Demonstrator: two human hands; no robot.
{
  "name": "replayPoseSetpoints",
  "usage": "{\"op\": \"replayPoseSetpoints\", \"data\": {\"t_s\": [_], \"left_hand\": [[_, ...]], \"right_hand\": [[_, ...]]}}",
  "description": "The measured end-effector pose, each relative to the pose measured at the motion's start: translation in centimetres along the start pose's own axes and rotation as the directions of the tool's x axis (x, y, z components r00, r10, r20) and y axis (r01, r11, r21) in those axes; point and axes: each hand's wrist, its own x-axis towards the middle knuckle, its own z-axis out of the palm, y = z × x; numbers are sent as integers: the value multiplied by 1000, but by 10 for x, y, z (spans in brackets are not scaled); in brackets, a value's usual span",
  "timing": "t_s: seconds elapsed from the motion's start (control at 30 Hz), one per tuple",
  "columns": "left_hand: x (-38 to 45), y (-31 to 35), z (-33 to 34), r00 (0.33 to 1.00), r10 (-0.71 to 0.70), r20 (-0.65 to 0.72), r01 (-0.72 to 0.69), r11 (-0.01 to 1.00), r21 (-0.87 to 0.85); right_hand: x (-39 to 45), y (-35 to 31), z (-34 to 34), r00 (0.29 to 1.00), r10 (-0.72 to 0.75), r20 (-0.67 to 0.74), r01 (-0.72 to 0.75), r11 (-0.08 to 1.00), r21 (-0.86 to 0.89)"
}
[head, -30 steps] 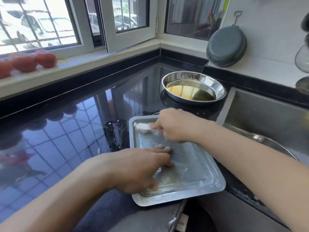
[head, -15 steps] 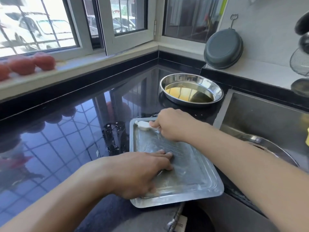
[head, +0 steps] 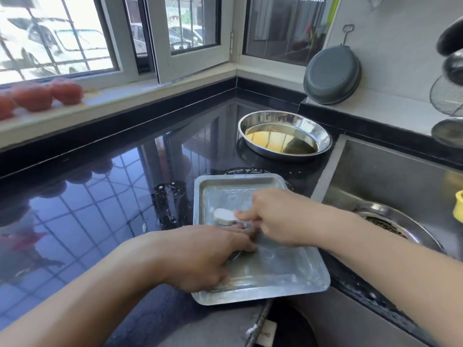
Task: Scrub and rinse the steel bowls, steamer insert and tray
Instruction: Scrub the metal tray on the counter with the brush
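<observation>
Still on wet black granite counter (head: 105, 196) beside sink (head: 390, 176): left hand (head: 200, 256) presses steel tray (head: 283, 274) flat-fingered, right hand (head: 278, 216) grips white scrubber (head: 223, 215), now pulled back from tray's far corner.

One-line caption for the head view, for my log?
Right hand scrubs the steel tray with a white scrubber; left hand steadies it.

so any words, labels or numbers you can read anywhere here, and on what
None can be read.
The small white tag at the bottom edge, below the tray, carries faint marks that are too small and blurred to make out.
No print shows on the steel bowl, the tray or the scrub pad.
</observation>
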Motion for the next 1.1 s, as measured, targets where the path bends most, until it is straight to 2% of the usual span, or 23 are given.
{"op": "replayPoseSetpoints", "data": {"t_s": [0.03, 0.17, 0.27, 0.4, 0.47, 0.6, 0.8, 0.9, 1.0, 1.1], "left_hand": [[0, 1, 0, 1000, 0, -3, 0, 1000, 2], [-1, 2, 1, 1000, -16, 9, 17, 999, -34], [-2, 0, 0, 999, -44, 10, 44, 999, -28], [-2, -1, -4, 998, -50, 32, 51, 998, -28], [-2, -1, -4, 998, -51, 33, 52, 998, -38], [-2, 0, -3, 999, -43, 23, 45, 998, -54], [-1, -4, -3, 999, -37, 13, 38, 998, -50], [0, -4, -4, 999, -33, 15, 33, 998, -53], [-1, -4, -2, 1000, -26, 9, 27, 998, -52], [-1, -5, -2, 1000, -23, 4, 23, 998, -56]], "right_hand": [[-1, -1, 3, 1000, 9, -1, -9, 1000, 1], [-3, 34, -3, 967, 245, -75, -254, 957, -141], [-13, 48, -5, 931, 340, -133, -347, 937, -35], [-2, 52, -4, 844, 501, -192, -499, 864, 61], [14, 43, -2, 855, 488, -178, -476, 873, 105], [32, 3, -9, 930, 329, -163, -318, 943, 94], [8, 40, -18, 835, 529, -150, -526, 848, 62], [19, 16, -17, 845, 502, -186, -480, 864, 153], [40, -6, -13, 909, 372, -190, -349, 926, 145], [36, 8, -22, 870, 467, -162, -449, 883, 134]]}}
